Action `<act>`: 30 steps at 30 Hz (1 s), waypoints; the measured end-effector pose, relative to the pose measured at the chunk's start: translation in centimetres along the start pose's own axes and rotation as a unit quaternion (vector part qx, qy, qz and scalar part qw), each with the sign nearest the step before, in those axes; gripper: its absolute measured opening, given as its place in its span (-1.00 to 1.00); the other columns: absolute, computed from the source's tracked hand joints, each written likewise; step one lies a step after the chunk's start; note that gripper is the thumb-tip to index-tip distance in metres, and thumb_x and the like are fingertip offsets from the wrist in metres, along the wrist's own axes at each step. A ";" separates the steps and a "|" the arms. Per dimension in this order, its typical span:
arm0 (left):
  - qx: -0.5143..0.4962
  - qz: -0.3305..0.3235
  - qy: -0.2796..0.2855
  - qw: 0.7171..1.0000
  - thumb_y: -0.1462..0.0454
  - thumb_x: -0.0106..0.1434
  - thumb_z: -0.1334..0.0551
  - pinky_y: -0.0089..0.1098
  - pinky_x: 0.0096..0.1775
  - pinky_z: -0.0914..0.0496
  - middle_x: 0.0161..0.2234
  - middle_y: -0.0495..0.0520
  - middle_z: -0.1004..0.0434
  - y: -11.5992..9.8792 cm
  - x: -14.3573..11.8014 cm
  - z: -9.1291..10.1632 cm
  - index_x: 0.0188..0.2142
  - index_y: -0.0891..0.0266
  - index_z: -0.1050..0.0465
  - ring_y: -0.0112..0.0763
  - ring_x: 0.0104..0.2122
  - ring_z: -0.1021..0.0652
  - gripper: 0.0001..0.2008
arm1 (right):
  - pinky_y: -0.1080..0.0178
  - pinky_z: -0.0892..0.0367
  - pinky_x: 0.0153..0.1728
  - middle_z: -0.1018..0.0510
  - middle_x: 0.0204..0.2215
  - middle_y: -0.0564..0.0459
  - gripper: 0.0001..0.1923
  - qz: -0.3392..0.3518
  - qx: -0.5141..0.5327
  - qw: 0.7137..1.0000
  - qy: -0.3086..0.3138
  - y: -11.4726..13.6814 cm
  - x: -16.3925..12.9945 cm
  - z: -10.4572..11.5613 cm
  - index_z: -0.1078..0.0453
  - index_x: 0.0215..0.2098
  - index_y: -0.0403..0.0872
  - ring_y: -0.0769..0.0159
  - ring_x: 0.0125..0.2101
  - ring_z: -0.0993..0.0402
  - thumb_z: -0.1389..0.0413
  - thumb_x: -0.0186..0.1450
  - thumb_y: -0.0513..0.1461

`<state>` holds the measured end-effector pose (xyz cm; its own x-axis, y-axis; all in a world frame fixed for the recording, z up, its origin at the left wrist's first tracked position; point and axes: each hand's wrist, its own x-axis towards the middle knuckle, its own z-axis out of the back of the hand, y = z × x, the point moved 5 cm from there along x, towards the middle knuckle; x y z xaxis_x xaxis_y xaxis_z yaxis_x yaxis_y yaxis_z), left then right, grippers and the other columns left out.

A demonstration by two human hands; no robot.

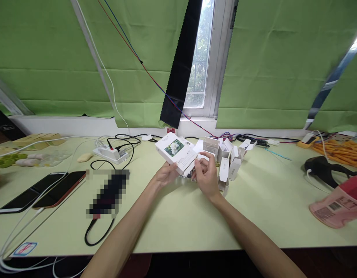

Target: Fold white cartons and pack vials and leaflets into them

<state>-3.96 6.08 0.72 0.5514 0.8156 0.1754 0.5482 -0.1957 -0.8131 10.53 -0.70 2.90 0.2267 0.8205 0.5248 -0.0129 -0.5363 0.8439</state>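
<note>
Though tiny — lettering (184,159) on box (176,153)

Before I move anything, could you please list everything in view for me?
Flowered box: 1, white, centre, held
Small boxes: several, white, right of it
Table: 1, pale green, foreground
Phones: 2, black-screened, left
Pixelated device: 1, dark, left
Power strip: 1, white, back left
Cables: many, mixed colours, left and back
Blocks: several, yellow, far left
Green pieces: several, green, far left
Sticker: 1, blue-red, front left
Unclear device: 1, black, right
Pouch: 1, pink, right
Meter-like device: 1, yellow, back right
Sticks: many, orange, back right
Curtains: several, green, behind table
Window: 1, white-framed, back centre
Strip: 1, black, beside window
Left hand: 1, bare, holding flowered box
Right hand: 1, bare, at flowered box's near end
</note>
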 end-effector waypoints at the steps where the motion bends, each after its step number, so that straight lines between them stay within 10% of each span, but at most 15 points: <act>1: 0.000 0.001 0.001 1.000 0.20 -0.05 -0.56 -0.16 -0.02 -0.46 -0.02 0.28 -0.62 0.0 0.0 0.0 0.19 0.26 -0.40 0.04 0.03 -0.57 -0.20 | 0.38 -0.27 -0.70 -0.41 -0.49 0.22 -0.73 0.001 0.003 1.000 0.000 0.0 0.0 0.0 -0.15 0.01 0.02 0.46 -0.72 -0.37 -0.04 0.43 -0.07; 30: 0.048 0.008 0.056 0.997 0.16 -0.01 -0.53 -0.16 -0.10 -0.44 0.01 0.30 -0.60 0.0 -0.1 -0.6 0.03 0.28 -0.53 0.05 -0.04 -0.59 -0.39 | 0.36 -0.29 -0.68 -0.39 -0.50 0.21 -0.75 0.010 -0.013 1.000 0.001 0.0 -0.1 0.1 -0.16 0.01 0.02 0.43 -0.71 -0.37 0.02 0.46 -0.05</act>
<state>-3.59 5.64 1.03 0.6286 0.7462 0.2192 0.4798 -0.1504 -0.8644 10.65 -0.79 2.87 0.2249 0.8097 0.5420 -0.0436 -0.5473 0.8358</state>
